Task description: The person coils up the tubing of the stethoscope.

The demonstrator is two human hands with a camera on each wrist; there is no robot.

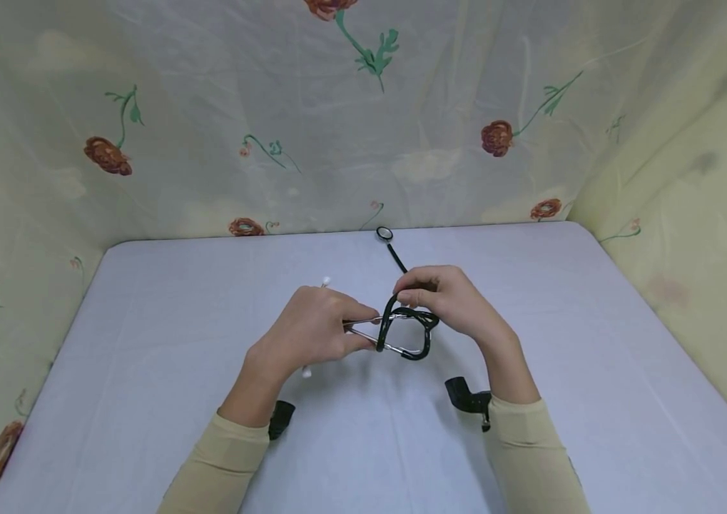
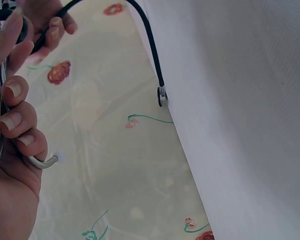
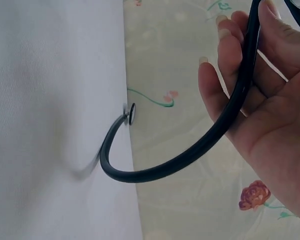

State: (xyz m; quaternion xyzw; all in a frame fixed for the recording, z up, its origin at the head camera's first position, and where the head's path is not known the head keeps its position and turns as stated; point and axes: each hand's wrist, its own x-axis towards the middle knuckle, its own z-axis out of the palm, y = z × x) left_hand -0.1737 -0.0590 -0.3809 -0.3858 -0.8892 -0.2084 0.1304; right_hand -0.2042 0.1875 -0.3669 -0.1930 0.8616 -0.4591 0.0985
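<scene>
Both hands hold a black stethoscope [image 1: 381, 332] above the middle of the table. My left hand [image 1: 308, 325] grips its metal ear tubes [image 1: 363, 331], and white ear tips [image 1: 307, 372] stick out on either side of that hand. The black tubing is looped around the metal tubes to the right of it. With thumb and fingers, my right hand [image 1: 456, 300] pinches the tubing at the top of the loop. In the right wrist view, a length of tubing [image 3: 160, 172] hangs from this hand in a curve. It runs to the round chest piece [image 1: 384, 233] at the table's far edge.
A white-covered table [image 1: 177, 321] lies under the hands. Behind it and at both sides hangs a pale curtain [image 1: 209, 107] with a flower print. Black devices [image 1: 466, 397] are fixed at both wrists, beside the beige sleeves [image 1: 536, 457].
</scene>
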